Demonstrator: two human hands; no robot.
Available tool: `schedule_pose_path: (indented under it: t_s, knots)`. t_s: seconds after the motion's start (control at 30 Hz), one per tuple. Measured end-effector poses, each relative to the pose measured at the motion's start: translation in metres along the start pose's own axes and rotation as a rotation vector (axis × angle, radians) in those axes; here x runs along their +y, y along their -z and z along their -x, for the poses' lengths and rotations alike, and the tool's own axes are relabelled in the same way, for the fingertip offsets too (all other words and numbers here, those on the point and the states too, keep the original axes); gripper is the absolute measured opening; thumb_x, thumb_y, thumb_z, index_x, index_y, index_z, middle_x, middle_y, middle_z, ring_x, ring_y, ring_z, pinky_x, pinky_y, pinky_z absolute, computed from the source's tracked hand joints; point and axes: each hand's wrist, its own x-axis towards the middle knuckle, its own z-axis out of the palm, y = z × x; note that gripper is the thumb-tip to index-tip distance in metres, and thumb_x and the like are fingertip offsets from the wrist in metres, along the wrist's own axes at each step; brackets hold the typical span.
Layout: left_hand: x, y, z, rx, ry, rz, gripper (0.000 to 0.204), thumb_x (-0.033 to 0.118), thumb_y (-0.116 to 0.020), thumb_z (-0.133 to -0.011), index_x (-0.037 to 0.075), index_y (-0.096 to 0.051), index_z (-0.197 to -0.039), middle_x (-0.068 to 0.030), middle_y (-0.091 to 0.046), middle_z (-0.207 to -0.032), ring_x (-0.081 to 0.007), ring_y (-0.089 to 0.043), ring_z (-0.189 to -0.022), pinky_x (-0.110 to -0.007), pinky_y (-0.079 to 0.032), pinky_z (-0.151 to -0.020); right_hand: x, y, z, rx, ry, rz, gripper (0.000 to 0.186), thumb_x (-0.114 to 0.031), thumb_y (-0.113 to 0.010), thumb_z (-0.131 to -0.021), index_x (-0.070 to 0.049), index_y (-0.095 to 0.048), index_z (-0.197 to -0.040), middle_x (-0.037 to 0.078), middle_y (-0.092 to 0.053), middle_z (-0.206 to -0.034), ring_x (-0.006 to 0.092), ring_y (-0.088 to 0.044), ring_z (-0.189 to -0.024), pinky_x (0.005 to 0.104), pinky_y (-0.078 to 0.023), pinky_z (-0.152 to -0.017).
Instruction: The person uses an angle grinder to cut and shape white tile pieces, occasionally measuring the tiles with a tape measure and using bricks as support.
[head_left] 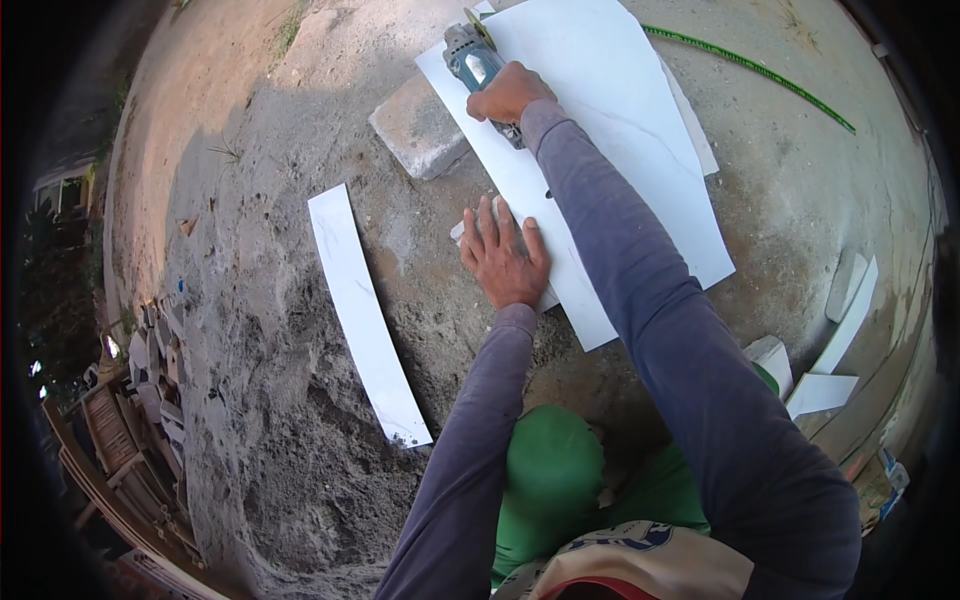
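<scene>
My right hand (510, 93) is wrapped round the body of a blue-grey angle grinder (475, 58). The grinder lies over the left edge of a large white tile (630, 130), its disc by the tile's far end. My left hand (505, 255) lies palm down with fingers spread, beside the near left edge of the tile. It rests on a pale block mostly hidden beneath it. A small dark notch or spot (548, 195) shows at the tile near my right forearm. Whether the disc touches the tile cannot be made out.
Left of my left hand, a long white tile strip (365, 315) lies on rough ground. A stone block (420, 128) sits under the tile's left edge. A marked green strip (750, 68) stretches at far right. Tile offcuts (845, 320) lie at right, and a wooden frame (120, 460) at lower left.
</scene>
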Motion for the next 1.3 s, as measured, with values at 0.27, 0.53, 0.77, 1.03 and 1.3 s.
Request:
schedule_pose_path:
  t_s: [0.27, 0.53, 0.77, 1.03, 1.3]
  knots:
    - [0.000, -0.002, 0.001, -0.005, 0.003, -0.026, 0.060, 0.043, -0.055, -0.108, 0.010, -0.059, -0.158, -0.0121, -0.049, -0.170, -0.0365, -0.029, -0.165, -0.058, -0.017, -0.134, 0.004, -0.002, 0.004, 0.008, -0.009, 0.003, 0.065, -0.036, -0.083, -0.073, -0.002, -0.077, -0.129, 0.020, -0.079, -0.130, 0.0336, -0.077, -0.121, 0.0393, -0.060, -0.106]
    - [-0.001, 0.000, 0.000, -0.003, 0.006, -0.008, 0.061, 0.044, -0.056, -0.107, 0.010, -0.060, -0.158, -0.0122, -0.049, -0.169, -0.0368, -0.029, -0.165, -0.058, -0.018, -0.133, 0.012, -0.003, 0.015, 0.032, 0.016, -0.059, 0.072, -0.031, -0.084, -0.064, 0.008, -0.076, -0.125, 0.028, -0.077, -0.129, 0.0405, -0.077, -0.118, 0.0414, -0.061, -0.102]
    - [-0.001, 0.001, 0.001, -0.019, 0.002, -0.010, 0.061, 0.044, -0.054, -0.109, 0.009, -0.058, -0.158, -0.0136, -0.047, -0.171, -0.0377, -0.028, -0.166, -0.060, -0.019, -0.133, 0.017, -0.001, 0.024, -0.002, 0.016, -0.061, 0.077, -0.033, -0.084, -0.066, 0.008, -0.074, -0.129, 0.028, -0.077, -0.129, 0.0402, -0.077, -0.118, 0.0414, -0.060, -0.104]
    - [-0.002, -0.002, 0.001, -0.007, -0.004, -0.001, 0.060, 0.045, -0.052, -0.110, 0.009, -0.059, -0.158, -0.0143, -0.047, -0.170, -0.0382, -0.028, -0.166, -0.060, -0.019, -0.133, 0.021, -0.003, 0.031, 0.011, -0.017, -0.003, 0.064, -0.034, -0.082, -0.073, 0.000, -0.077, -0.127, 0.021, -0.080, -0.126, 0.0347, -0.078, -0.118, 0.0396, -0.061, -0.104]
    - [-0.003, -0.003, 0.001, -0.008, -0.004, 0.003, 0.061, 0.045, -0.053, -0.109, 0.009, -0.058, -0.158, -0.0142, -0.047, -0.171, -0.0380, -0.028, -0.166, -0.060, -0.019, -0.133, 0.029, -0.007, 0.035, 0.014, -0.024, -0.001, 0.065, -0.036, -0.082, -0.071, -0.001, -0.077, -0.126, 0.020, -0.080, -0.125, 0.0349, -0.078, -0.117, 0.0398, -0.060, -0.105]
